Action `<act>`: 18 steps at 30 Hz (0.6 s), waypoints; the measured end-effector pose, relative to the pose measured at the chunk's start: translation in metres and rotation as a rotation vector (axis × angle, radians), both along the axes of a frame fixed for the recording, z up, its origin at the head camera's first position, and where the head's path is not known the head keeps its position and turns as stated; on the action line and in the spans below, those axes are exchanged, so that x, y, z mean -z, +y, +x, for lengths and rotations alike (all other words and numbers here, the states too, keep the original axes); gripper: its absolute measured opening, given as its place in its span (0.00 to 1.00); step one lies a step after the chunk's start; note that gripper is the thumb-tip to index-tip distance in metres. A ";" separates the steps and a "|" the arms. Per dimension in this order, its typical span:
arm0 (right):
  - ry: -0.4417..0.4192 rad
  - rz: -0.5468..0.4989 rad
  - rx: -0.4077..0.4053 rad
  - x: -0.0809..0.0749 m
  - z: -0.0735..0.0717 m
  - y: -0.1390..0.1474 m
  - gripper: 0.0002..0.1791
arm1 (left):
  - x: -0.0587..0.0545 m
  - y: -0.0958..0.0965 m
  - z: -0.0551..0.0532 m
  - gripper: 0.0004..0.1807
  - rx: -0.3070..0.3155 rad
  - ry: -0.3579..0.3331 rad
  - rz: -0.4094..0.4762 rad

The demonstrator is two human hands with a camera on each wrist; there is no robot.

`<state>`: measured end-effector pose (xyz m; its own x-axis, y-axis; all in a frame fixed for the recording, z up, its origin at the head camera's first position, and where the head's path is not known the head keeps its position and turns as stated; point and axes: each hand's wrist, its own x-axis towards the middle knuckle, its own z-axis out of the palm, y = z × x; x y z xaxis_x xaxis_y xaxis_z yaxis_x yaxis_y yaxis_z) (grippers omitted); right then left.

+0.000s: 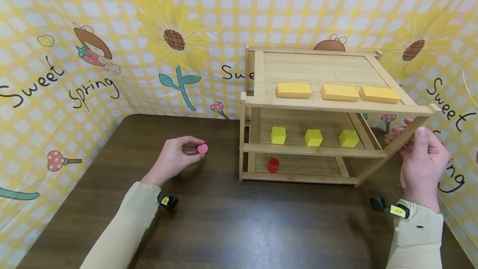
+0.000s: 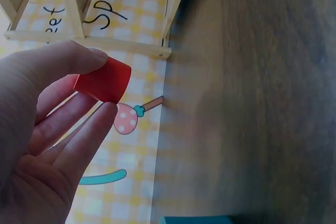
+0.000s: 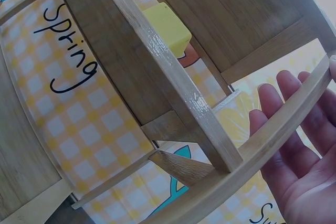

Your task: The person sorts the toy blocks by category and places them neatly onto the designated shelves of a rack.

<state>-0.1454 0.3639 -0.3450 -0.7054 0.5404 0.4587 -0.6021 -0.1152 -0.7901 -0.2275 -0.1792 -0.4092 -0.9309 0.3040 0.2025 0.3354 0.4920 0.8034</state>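
My left hand [image 1: 173,159] pinches a small red cylinder block [image 2: 107,80] between thumb and fingertips, above the table left of a wooden three-tier shelf [image 1: 313,151]. The block's end looks pink in the head view. At the shelf's right side, my right hand [image 1: 425,161] holds the slanted front post, thumb in front and fingers behind it. Another red cylinder [image 1: 273,165] stands on the bottom tier at the left. Three yellow cubes [image 1: 313,138] line the middle tier, and three orange-yellow rectangular blocks [image 1: 340,93] lie along the top.
A blue object [image 2: 197,220] sits on the table below my left hand, mostly hidden in the head view. The dark wood table [image 1: 239,227] stretches in front of the shelf. Checked, printed cloth [image 1: 209,20] hangs behind and on both sides.
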 end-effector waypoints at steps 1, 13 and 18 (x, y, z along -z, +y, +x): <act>0.002 0.001 -0.002 0.000 0.000 0.000 0.25 | 0.000 0.001 0.001 0.18 0.003 0.005 -0.003; 0.013 -0.003 -0.014 0.000 0.000 0.000 0.25 | 0.004 0.008 0.019 0.18 0.030 0.008 -0.012; 0.005 0.001 -0.008 -0.001 0.000 -0.001 0.25 | 0.005 0.011 0.026 0.18 0.041 -0.005 -0.006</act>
<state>-0.1452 0.3631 -0.3443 -0.7075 0.5343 0.4625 -0.6050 -0.1196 -0.7872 -0.2012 -0.1678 -0.4137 -0.9186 0.3432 0.1960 0.3515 0.4830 0.8020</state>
